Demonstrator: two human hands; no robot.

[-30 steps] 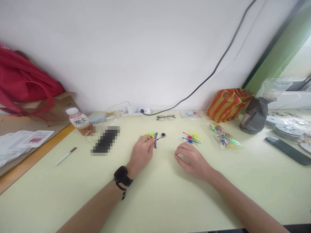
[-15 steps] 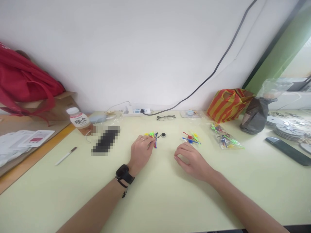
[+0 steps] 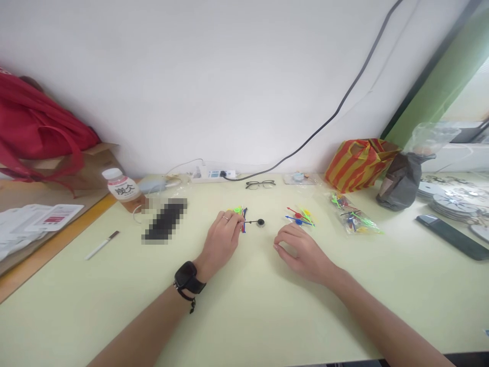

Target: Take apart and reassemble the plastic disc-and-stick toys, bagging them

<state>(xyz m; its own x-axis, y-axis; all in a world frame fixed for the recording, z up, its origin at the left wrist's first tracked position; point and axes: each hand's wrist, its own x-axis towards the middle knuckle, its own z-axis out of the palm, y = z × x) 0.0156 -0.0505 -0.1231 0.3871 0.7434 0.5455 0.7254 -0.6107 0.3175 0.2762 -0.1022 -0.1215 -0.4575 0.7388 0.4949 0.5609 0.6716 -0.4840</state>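
Observation:
My left hand pinches a black plastic arrow pointer by its thin end. The pointer's round hub sticks out to the right, above the table. Under and behind these fingers lies a small bunch of coloured arrow pointers, yellow, green, blue and red, partly hidden. My right hand rests on the table with its fingers curled and thumb and fingertips together, and nothing shows in it. Just beyond it lie loose arrow pointers in red, blue, yellow and green with round hubs.
A clear bag of more pointers lies at right, near a dark phone-like slab and stacked discs. Glasses and a power strip lie by the wall. A bottle and a pen are at left.
The black pointer in my left hand has swung, so its hub has come nearer to me and slightly right. My right hand has stayed in place.

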